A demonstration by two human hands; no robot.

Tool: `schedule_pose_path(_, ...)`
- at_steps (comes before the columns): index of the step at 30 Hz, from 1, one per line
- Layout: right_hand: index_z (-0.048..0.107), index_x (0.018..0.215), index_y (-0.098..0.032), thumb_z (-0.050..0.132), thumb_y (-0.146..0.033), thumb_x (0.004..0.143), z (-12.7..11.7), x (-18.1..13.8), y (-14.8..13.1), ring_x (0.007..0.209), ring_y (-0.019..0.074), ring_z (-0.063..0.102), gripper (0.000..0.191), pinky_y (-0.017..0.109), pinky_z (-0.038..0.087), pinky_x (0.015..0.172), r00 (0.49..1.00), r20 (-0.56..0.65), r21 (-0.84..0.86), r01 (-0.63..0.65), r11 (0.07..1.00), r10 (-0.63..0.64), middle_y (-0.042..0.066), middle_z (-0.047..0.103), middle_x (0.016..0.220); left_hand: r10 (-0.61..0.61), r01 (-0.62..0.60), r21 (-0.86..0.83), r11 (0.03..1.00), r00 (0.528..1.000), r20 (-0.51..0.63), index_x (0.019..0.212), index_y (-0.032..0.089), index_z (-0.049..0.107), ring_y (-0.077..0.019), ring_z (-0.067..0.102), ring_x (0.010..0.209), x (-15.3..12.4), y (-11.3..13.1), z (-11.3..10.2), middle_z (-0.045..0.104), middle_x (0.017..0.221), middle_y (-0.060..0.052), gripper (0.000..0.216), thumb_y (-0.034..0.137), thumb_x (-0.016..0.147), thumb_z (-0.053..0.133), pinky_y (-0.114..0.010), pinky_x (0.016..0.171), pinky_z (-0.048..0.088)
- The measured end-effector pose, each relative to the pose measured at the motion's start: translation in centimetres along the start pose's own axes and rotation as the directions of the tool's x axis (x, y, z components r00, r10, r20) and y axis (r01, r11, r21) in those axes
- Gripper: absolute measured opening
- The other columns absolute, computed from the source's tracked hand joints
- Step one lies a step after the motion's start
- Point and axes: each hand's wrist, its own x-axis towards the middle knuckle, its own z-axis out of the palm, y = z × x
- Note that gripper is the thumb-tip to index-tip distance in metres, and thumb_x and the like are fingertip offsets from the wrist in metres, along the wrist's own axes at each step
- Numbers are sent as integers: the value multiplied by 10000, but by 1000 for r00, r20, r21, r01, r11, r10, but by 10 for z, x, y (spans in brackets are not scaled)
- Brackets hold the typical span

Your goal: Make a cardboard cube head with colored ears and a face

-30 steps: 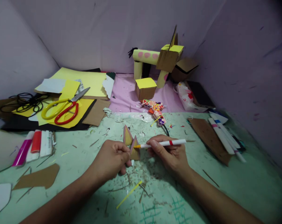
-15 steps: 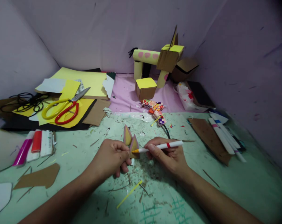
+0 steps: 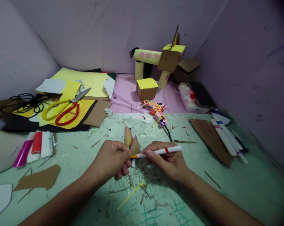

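Observation:
My left hand (image 3: 115,157) pinches the lower edge of a small pointed cardboard piece (image 3: 135,146), which has a purple-pink border and a yellowish-brown middle. A small white stub (image 3: 133,162), perhaps a marker cap, shows beside those fingertips. My right hand (image 3: 167,158) grips a white marker (image 3: 159,152) with a red band and an orange-yellow tip. That tip meets the base of the pointed piece, close to my left fingers. Just behind lies a second, matching pointed piece (image 3: 128,137) on the table.
Scissors (image 3: 71,103) rest on yellow and black paper at left. Behind my hands are a patterned glue gun (image 3: 157,113), a small yellow-topped box (image 3: 147,89) and a cardboard animal figure (image 3: 153,58). Markers (image 3: 224,135) and a brown cardboard strip (image 3: 210,141) lie at right.
The marker has shifted slightly left and down, its tip moving from the middle of the pointed piece to its base. My left hand stays put.

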Motion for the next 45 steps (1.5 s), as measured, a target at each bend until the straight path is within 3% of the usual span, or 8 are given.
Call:
schedule_pose_path(3,697,720,-143,599,-185,801,-1,1,1,485,109,533,133,216,409,443,1000,2,0,-4,1000,4,18,618,559,-4,5,17,1000,1000,-5,532,149,518,-61,444,278,-1,1,0,569,421,28,257,52,762,458,-142,260,310)
schedule_pose_path(8,675,740,-161,595,-211,831,-4,2,9,510,103,527,131,215,406,469,991,-126,28,-37,999,40,1,608,588,4,-4,30,1000,1000,-12,555,147,520,-59,443,285,0,0,-1,578,434,28,241,47,765,454,-139,263,309)
schedule_pose_path(12,673,755,-168,596,-221,839,-4,2,12,532,103,535,126,217,419,494,986,-158,37,-52,998,57,0,612,610,13,-13,20,1000,1000,-16,565,146,519,-62,464,305,-1,-1,0,589,462,26,231,49,767,463,-139,265,316)
schedule_pose_path(20,676,699,-129,604,-213,798,-3,1,2,462,94,507,148,193,385,423,997,-9,20,-79,997,79,5,586,526,7,-6,41,999,1000,-21,591,150,523,-64,471,312,0,-1,0,581,462,40,210,33,751,452,-139,270,326)
schedule_pose_path(27,667,746,-166,596,-231,838,-4,2,11,526,100,530,133,208,412,486,986,-150,33,-69,997,73,-1,611,606,19,-19,48,999,1000,-19,577,151,513,-51,444,304,-2,1,0,580,468,36,221,36,760,463,-130,265,308)
schedule_pose_path(35,681,703,-142,597,-222,798,-2,2,1,449,97,513,150,195,390,411,996,-21,24,-85,996,86,1,592,509,-1,2,57,998,1000,-20,594,156,523,-64,463,317,-2,0,1,569,463,42,194,60,753,467,-141,269,314)
schedule_pose_path(42,672,697,-161,585,-240,820,-2,2,2,471,103,515,170,208,396,424,995,-72,23,-75,997,76,5,600,543,0,1,58,998,1000,-18,587,157,518,-67,465,320,-1,0,1,573,469,38,170,65,723,475,-149,275,313)
schedule_pose_path(45,677,700,-153,589,-231,808,-2,2,2,451,105,507,160,209,388,407,997,-34,9,-71,997,71,6,591,517,-3,4,56,998,1000,-20,589,156,522,-69,464,319,-1,0,1,569,464,36,170,76,733,477,-151,274,311)
